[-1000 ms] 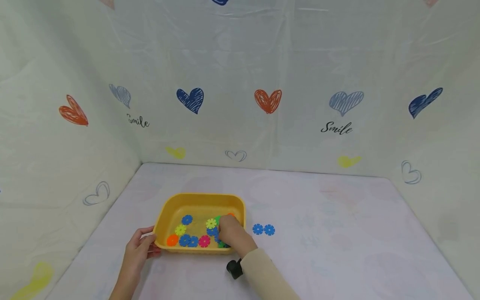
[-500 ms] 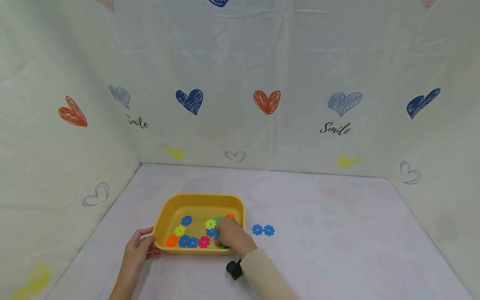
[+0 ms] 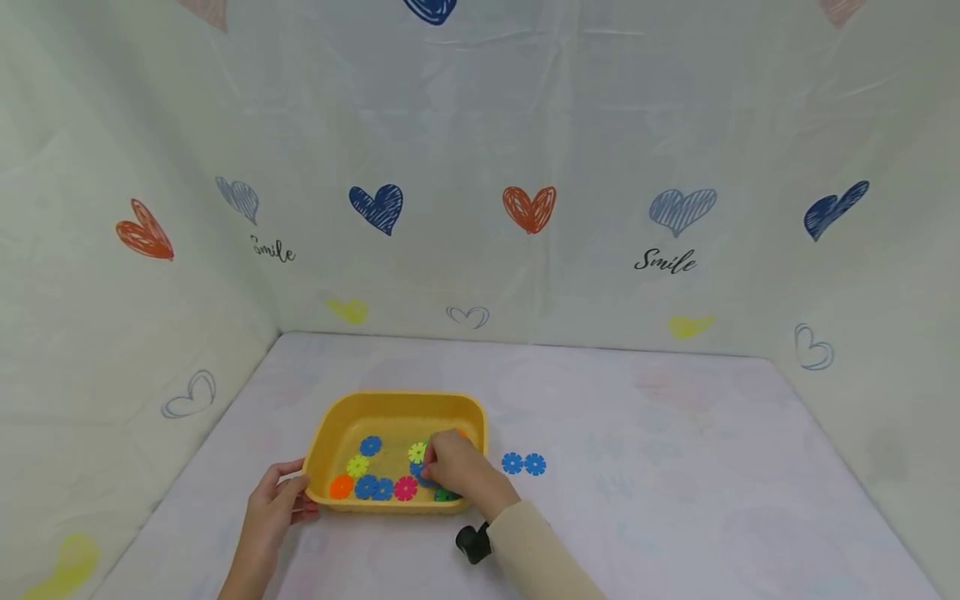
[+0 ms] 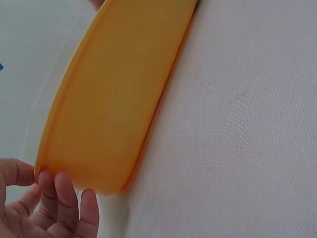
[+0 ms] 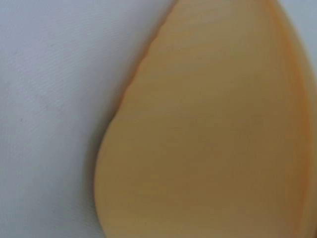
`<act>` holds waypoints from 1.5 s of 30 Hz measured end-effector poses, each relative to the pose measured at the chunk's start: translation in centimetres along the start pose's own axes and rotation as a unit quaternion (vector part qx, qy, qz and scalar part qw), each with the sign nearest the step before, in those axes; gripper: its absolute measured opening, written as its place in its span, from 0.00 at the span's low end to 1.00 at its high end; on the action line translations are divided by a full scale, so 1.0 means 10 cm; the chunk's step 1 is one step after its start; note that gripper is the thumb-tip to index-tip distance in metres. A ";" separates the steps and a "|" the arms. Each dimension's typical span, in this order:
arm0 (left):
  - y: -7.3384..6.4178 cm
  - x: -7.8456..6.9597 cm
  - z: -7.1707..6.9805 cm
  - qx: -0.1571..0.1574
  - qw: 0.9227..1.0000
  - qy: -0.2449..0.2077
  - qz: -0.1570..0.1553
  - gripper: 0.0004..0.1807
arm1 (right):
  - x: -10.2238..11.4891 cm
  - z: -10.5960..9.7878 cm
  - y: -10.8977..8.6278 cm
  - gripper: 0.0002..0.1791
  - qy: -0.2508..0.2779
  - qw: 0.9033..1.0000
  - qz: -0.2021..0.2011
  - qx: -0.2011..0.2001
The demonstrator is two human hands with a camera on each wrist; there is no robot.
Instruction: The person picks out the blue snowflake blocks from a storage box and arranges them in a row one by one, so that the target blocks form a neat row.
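Observation:
My left hand (image 3: 272, 500) pinches the left rim of a yellow plastic tray (image 3: 397, 400), thumb at the rim and fingers against the outer wall, as the left wrist view shows. Inside lie several flower-shaped plastic discs: blue (image 3: 371, 446), yellow (image 3: 357, 465), orange (image 3: 341, 487), pink (image 3: 406, 488) and green (image 3: 445, 495). My right hand (image 3: 459, 462) reaches over the tray's right side, its fingertips down at the blue discs (image 3: 417, 471). Whether it pinches one is hidden. In the right wrist view only the tray's outer wall (image 5: 208, 129) shows, without fingers.
Two blue discs (image 3: 523, 463) lie side by side on the white table (image 3: 675, 500), just right of the tray. A black object (image 3: 473, 543) shows beside the right sleeve (image 3: 543, 550). White sheeting with printed hearts (image 3: 529, 208) hangs behind and at the sides.
My right hand has shifted slightly left within the tray, uncovering more of the green disc near the front wall. My left hand keeps its hold on the rim. The head view has tilted slightly up.

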State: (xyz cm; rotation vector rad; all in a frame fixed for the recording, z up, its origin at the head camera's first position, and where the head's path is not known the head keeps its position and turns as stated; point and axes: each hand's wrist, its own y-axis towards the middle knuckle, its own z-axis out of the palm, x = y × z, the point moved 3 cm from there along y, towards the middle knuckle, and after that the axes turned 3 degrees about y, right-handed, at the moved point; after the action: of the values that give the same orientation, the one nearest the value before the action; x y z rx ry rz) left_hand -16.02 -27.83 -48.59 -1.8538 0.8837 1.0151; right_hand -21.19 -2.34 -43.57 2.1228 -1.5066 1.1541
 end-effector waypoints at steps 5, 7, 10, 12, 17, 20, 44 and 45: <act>-0.17 -0.15 -0.01 0.013 1.000 0.003 -0.003 0.21 | 0.03 -0.12 -0.10 0.07 0.072 0.997 0.002 -0.028; -0.18 -0.15 -0.01 0.013 1.000 0.006 -0.004 0.22 | 0.03 -0.19 -0.15 0.07 0.098 0.994 -0.005 -0.042; -0.05 -0.02 -0.01 0.010 1.000 0.013 0.005 0.23 | 0.00 -0.31 -0.23 0.07 0.126 0.990 -0.024 -0.062; -0.07 -0.05 -0.01 0.011 1.000 0.014 0.002 0.23 | -0.04 -0.39 -0.29 0.08 0.134 0.988 -0.033 -0.076; -0.10 -0.11 0.01 0.013 1.000 0.008 0.002 0.22 | -0.16 -0.55 -0.41 0.10 0.153 0.982 -0.046 -0.105; 0.02 -0.01 0.01 0.010 1.000 0.010 0.012 0.22 | -0.24 -0.63 -0.47 0.11 0.171 0.977 -0.049 -0.114; -0.14 -0.12 -0.01 0.019 0.999 0.003 0.043 0.19 | -1.24 -0.94 -0.75 0.07 0.176 0.954 0.090 -0.227; -0.14 -0.12 -0.02 0.022 0.999 0.001 0.048 0.19 | -1.29 -0.94 -0.75 0.06 0.169 0.954 0.096 -0.230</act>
State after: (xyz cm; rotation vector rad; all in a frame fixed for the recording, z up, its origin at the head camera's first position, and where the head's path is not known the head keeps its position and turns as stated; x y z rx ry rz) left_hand -15.26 -27.15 -46.99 -1.7897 0.9970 1.0434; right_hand -20.32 15.10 -45.66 1.4224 -1.6448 1.0326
